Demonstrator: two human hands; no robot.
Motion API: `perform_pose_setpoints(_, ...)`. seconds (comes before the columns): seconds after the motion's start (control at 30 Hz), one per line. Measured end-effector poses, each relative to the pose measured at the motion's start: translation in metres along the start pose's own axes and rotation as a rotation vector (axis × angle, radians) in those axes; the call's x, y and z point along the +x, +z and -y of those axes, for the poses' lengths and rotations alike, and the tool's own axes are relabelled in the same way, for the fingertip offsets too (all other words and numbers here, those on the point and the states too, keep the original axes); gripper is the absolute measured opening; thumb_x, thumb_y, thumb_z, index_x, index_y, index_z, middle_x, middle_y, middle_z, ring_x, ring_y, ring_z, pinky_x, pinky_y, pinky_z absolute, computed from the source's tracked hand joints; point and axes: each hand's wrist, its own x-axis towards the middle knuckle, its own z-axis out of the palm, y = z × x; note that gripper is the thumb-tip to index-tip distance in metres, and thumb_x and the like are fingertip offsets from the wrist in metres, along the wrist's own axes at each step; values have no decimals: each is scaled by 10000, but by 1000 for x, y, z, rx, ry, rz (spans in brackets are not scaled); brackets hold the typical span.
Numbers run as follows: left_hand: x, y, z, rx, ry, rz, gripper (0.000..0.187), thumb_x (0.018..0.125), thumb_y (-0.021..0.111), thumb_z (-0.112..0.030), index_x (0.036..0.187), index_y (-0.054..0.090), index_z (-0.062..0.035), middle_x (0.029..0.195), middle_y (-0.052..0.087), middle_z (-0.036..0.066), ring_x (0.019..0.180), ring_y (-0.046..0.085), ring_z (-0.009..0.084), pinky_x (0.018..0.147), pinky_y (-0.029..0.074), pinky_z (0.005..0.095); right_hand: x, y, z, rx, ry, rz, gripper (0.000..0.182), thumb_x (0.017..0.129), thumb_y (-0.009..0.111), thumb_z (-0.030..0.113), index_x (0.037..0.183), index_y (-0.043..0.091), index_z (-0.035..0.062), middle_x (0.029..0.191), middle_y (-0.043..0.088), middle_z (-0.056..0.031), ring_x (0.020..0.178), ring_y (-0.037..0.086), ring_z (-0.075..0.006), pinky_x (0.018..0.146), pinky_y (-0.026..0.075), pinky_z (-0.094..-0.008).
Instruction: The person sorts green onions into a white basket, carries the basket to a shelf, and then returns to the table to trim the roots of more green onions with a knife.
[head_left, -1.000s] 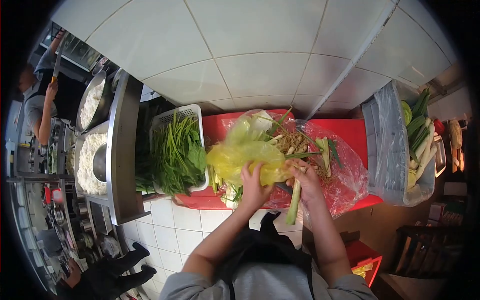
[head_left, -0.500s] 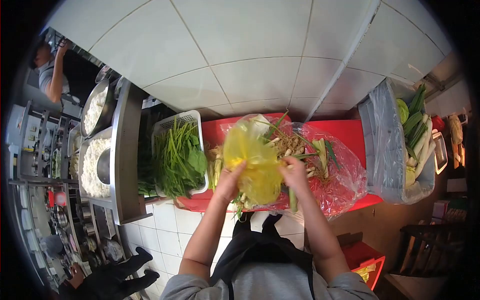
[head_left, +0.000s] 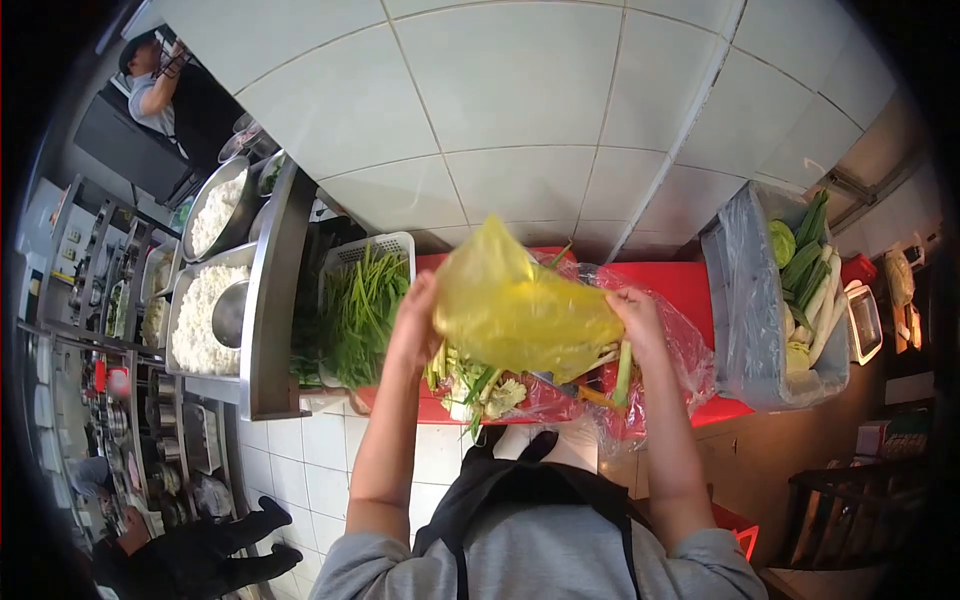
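Note:
A yellow plastic bag is stretched out in the air between my two hands. My left hand grips its left side, and my right hand pinches its right edge. Below the bag lie vegetable trimmings and a leek stalk, partly covered by it. What looks like a knife with an orange handle rests near the front edge. Clear plastic wrap is spread on the red table to the right.
Left stands a white basket of leafy greens, beside a metal counter with trays of rice. At right is a grey crate lined with plastic, holding leeks and cabbage. Two other people are visible on the left.
My hands have moved apart, spreading the bunched yellow bag wide between them. The knife's orange handle has come into view. The whole view has shifted slightly.

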Motion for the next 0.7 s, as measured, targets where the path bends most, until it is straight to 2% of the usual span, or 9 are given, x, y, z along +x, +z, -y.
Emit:
perform_pose_setpoints(0.07, -8, 21, -23, -426, 110, 151, 233, 921, 510, -231, 1101, 496, -84, 1157, 525, 133, 1086, 516, 209, 944, 420, 357, 5, -2, 12, 118, 138, 86, 140, 845, 572, 185, 894, 611, 60, 733, 605, -4, 559, 553, -86, 530, 493, -261)
perform_pose_setpoints(0.13, 7, 5, 8, -244, 164, 75, 448, 899, 527, -257, 1276, 369, -72, 1327, 389, 186, 1251, 375, 255, 1052, 297, 395, 14, -11, 11, 315, 304, 188, 164, 862, 535, 212, 900, 611, 72, 740, 612, -10, 558, 553, -102, 530, 499, -274)
perform_pose_setpoints(0.2, 4, -16, 53, 257, 5, 296, 721, 790, 643, -213, 1372, 246, -60, 1430, 251, 180, 1297, 306, 274, 1091, 221, 351, 23, -19, 0, 399, 391, 249, 187, 872, 523, 248, 918, 601, 85, 758, 606, -12, 529, 520, -111, 517, 502, -289)
perform_pose_setpoints(0.27, -16, -16, 96, 554, 25, 175, 683, 790, 683, -213, 1343, 340, -5, 1292, 462, 138, 1150, 457, 193, 961, 388, 357, 18, -10, 2, 404, 477, 98, 193, 865, 552, 270, 933, 594, 94, 747, 590, -4, 516, 499, -110, 511, 498, -291)
perform_pose_setpoints(0.37, -17, 11, 86, 331, 19, 151, 383, 825, 656, -144, 1163, 548, 2, 1073, 614, 75, 941, 573, 128, 792, 472, 281, 26, -27, -20, 209, 307, 134, 314, 854, 593, 319, 1041, 542, 72, 825, 590, -28, 583, 544, -129, 510, 491, -283)
perform_pose_setpoints(0.47, -13, 30, 70, 197, 165, -13, 249, 841, 634, -109, 1067, 612, -9, 973, 651, 52, 827, 608, 106, 715, 489, 239, -20, 1, 25, -147, -228, -352, 461, 837, 627, 346, 1150, 457, 54, 897, 573, -50, 639, 572, -150, 508, 477, -271)
perform_pose_setpoints(0.57, -5, 31, 81, 235, 278, -116, 243, 848, 642, -152, 1049, 618, -17, 956, 653, 50, 780, 614, 99, 661, 504, 247, -57, 34, 45, -600, -903, -71, 574, 780, 684, 311, 1218, 403, 70, 1053, 583, -117, 774, 636, -244, 644, 513, -354)
perform_pose_setpoints(0.63, -8, 41, 84, 232, 204, -121, 321, 841, 637, -129, 1139, 565, -33, 1033, 634, 50, 868, 597, 106, 731, 486, 248, -63, 44, 26, -867, -934, 227, 622, 751, 703, 273, 1259, 394, 92, 1150, 564, -152, 876, 633, -309, 763, 498, -385)
perform_pose_setpoints(0.7, -10, 49, 81, 231, 174, -117, 367, 838, 635, -118, 1184, 539, -41, 1072, 624, 50, 912, 589, 110, 765, 477, 248, -59, 46, 12, -933, -699, 427, 662, 735, 709, 251, 1292, 382, 106, 1223, 538, -175, 953, 621, -347, 844, 477, -398)
